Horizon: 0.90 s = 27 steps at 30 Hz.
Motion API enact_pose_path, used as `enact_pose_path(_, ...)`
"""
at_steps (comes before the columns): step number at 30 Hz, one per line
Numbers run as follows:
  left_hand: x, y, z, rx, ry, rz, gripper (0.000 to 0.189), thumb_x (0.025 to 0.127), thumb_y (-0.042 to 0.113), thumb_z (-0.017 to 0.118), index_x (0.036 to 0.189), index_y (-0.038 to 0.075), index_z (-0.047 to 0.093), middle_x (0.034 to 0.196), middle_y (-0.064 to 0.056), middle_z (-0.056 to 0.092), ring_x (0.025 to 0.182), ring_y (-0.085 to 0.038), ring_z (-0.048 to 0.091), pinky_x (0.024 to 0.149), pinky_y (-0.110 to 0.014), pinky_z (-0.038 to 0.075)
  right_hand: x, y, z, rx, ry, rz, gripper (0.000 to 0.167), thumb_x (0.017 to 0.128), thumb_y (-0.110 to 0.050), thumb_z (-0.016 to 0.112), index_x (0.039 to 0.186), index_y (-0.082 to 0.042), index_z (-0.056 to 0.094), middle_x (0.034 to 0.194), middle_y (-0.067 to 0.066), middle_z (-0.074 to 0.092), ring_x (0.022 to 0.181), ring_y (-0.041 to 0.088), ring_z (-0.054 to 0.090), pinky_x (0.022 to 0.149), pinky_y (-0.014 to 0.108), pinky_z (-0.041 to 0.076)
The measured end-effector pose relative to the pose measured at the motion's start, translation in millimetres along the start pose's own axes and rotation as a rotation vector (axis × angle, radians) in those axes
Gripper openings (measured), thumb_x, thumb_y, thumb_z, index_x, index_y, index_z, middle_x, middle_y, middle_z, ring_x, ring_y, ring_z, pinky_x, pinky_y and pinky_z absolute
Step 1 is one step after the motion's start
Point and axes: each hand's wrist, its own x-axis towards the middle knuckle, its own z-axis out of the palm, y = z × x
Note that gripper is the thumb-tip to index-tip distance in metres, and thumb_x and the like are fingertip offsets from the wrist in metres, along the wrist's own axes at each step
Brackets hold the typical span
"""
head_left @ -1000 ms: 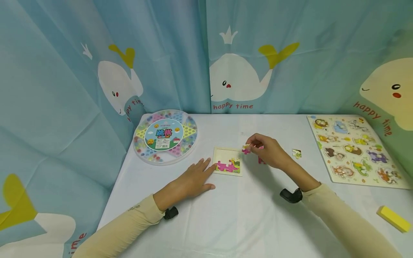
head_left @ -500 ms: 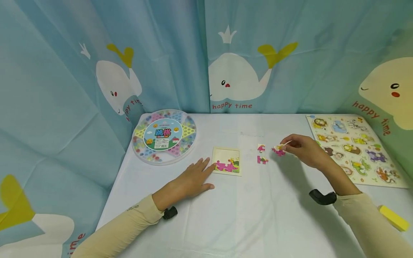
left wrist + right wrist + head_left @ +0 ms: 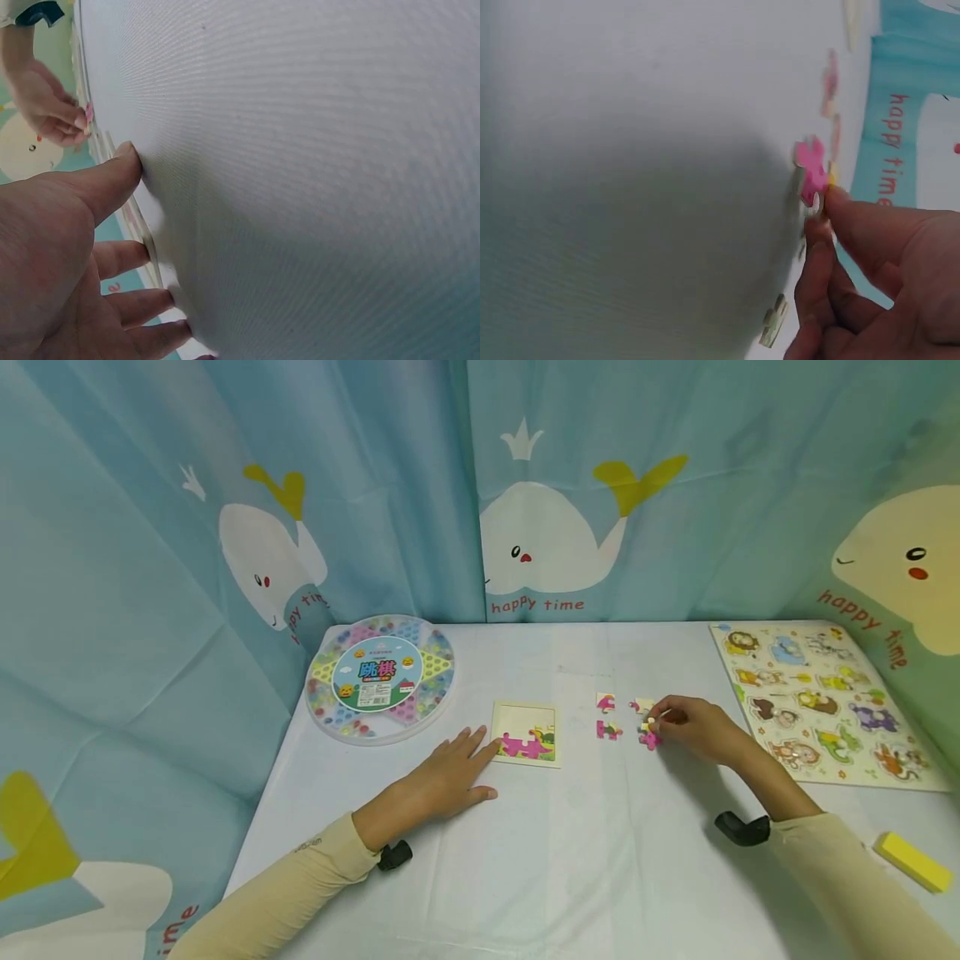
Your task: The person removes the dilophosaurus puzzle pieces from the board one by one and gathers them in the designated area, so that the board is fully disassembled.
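"Pale blue curtains (image 3: 405, 543) printed with white whales and 'happy time' hang behind and to the side. What's below them?"

"White cloth (image 3: 525, 852), creased, over a tabletop."

"And on that, largest first?"

"An animal puzzle board (image 3: 846, 720) at the far right, then a round Chinese checkers case (image 3: 378, 681) on the left, coloured balls showing through its clear rim."

"How are the hands?"

"Both come out of beige sleeves (image 3: 840, 868). The left hand (image 3: 442, 777) lies with its fingers spread, forefinger at the left edge of a small puzzle tray (image 3: 517, 717). The right hand (image 3: 693, 727) is well to the tray's right, fingers bent."

"What's in the tray?"

"Pink interlocking pieces (image 3: 525, 746) along the bottom; its upper left is unfilled."

"Anything smaller?"

"A yellow block (image 3: 912, 862) near the right sleeve. Two loose jigsaw pieces (image 3: 608, 730) lie between tray and right hand, a third just beside the fingers."

"And the right hand's grip?"

"Thumb and forefinger pinch a pink jigsaw piece (image 3: 810, 161). Whether it touches the cloth, I can't tell."
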Motion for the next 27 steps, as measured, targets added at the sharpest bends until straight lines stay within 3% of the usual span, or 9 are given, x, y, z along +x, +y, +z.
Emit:
enact_pose_path(7, 0.9, -1.1, 0.6, 0.001, 0.001, -0.002, 0.077, 0.106, 0.05, 0.058, 0.169, 0.015, 0.028, 0.176, -0.016, 0.017, 0.163, -0.038, 0.016, 0.128, -0.058, 0.023, 2.7, -4, 8, -0.112, 0.045, -0.011, 0.01, 0.101, -0.012, 0.071, 0.104, -0.002, 0.07, 0.093, 0.008, 0.072, 0.084, 0.022, 0.062, 0.077, 0.044, 0.047)
enact_pose_path(14, 1.0, -2.1, 1.6, 0.006, 0.0, -0.007, 0.078, 0.107, 0.051, 0.057, 0.169, 0.017, 0.026, 0.176, -0.015, 0.016, 0.163, -0.037, 0.015, 0.128, -0.057, 0.023, 9.4, -14, 11, -0.166, 0.047, 0.006, 0.012, 0.099, -0.011, 0.072, 0.107, -0.002, 0.07, 0.097, 0.013, 0.071, 0.09, 0.03, 0.065, 0.078, 0.056, 0.042)
enact_pose_path(20, 0.5, -0.9, 0.5, 0.004, 0.001, -0.01, 0.078, 0.106, 0.05, 0.058, 0.169, 0.017, 0.026, 0.176, -0.015, 0.017, 0.163, -0.038, 0.016, 0.128, -0.057, 0.023, 16.6, -41, 21, -0.168, 0.048, -0.06, 0.018, 0.097, -0.005, 0.072, 0.112, 0.004, 0.069, 0.102, 0.021, 0.068, 0.089, 0.034, 0.066, 0.077, 0.055, 0.049)
enact_pose_path(27, 0.9, 0.4, 0.7, 0.016, 0.0, -0.01, 0.078, 0.106, 0.05, 0.059, 0.169, 0.016, 0.027, 0.176, -0.016, 0.018, 0.162, -0.038, 0.017, 0.128, -0.057, 0.024, 25.7, -79, 49, -0.109, 0.057, -0.171, 0.028, 0.096, 0.002, 0.072, 0.123, 0.006, 0.067, 0.118, 0.025, 0.066, 0.099, 0.037, 0.066, 0.086, 0.052, 0.056)
